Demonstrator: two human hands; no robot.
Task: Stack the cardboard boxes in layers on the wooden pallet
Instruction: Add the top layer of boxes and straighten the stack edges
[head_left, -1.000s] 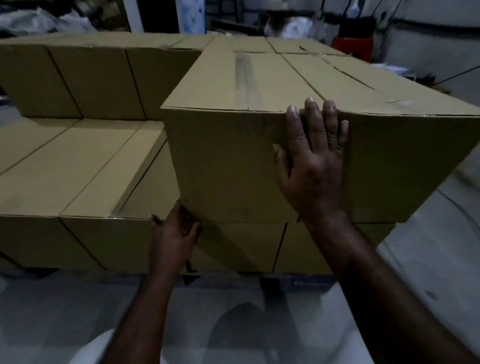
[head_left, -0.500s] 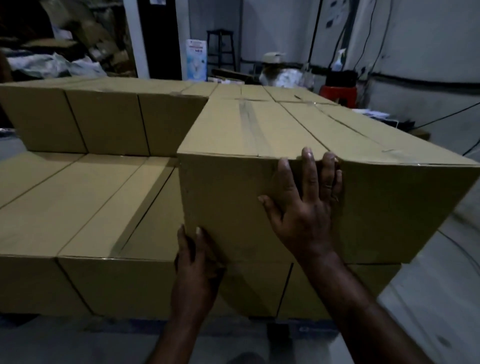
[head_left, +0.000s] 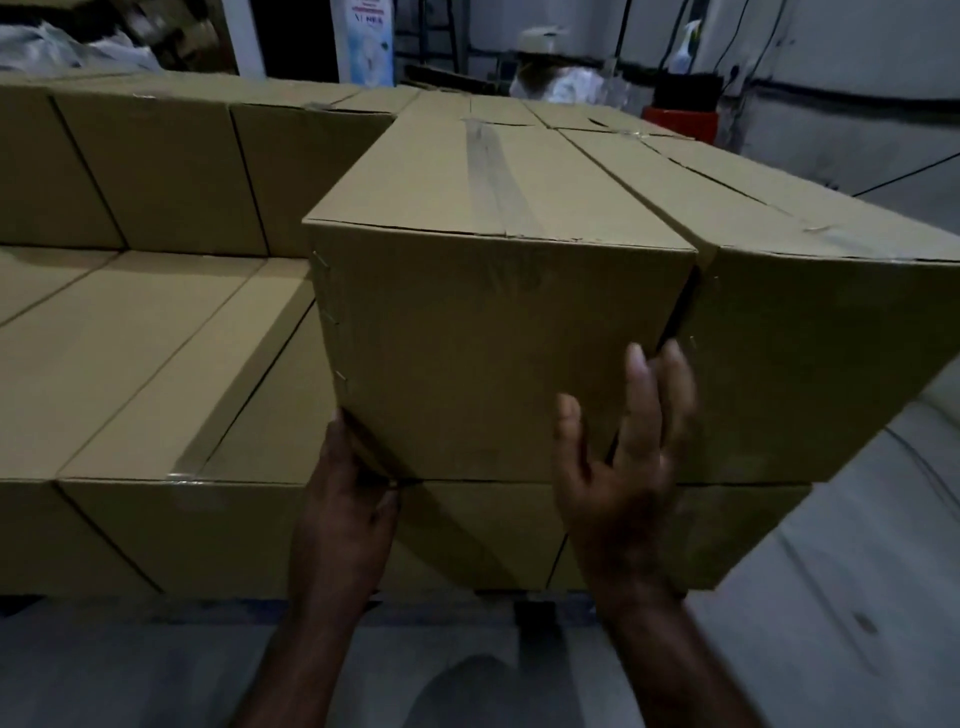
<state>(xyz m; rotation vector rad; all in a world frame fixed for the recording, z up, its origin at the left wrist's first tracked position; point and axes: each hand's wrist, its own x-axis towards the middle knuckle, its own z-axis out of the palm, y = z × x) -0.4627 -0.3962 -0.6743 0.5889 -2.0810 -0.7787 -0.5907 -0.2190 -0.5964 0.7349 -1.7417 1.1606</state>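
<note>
A taped cardboard box (head_left: 493, 353) sits in the second layer at the near edge of the stack, tight against a neighbouring box (head_left: 810, 364) on its right. My left hand (head_left: 348, 504) grips its lower left corner, thumb up the side edge. Blurred, my right hand (head_left: 623, 457) hovers in front of the box's lower right face with fingers spread, holding nothing. Bottom-layer boxes (head_left: 156, 364) lie bare to the left. A dark strip of the pallet (head_left: 535, 610) shows under the stack.
More second-layer boxes (head_left: 156, 166) form a row along the back. Grey concrete floor (head_left: 831, 597) runs in front and to the right. Behind the stack stand a red container (head_left: 680, 122), white bags and a wall with cables.
My right hand slid down from the box's top front edge and came off the face. My left hand stayed at the lower left corner. The view moved closer.
</note>
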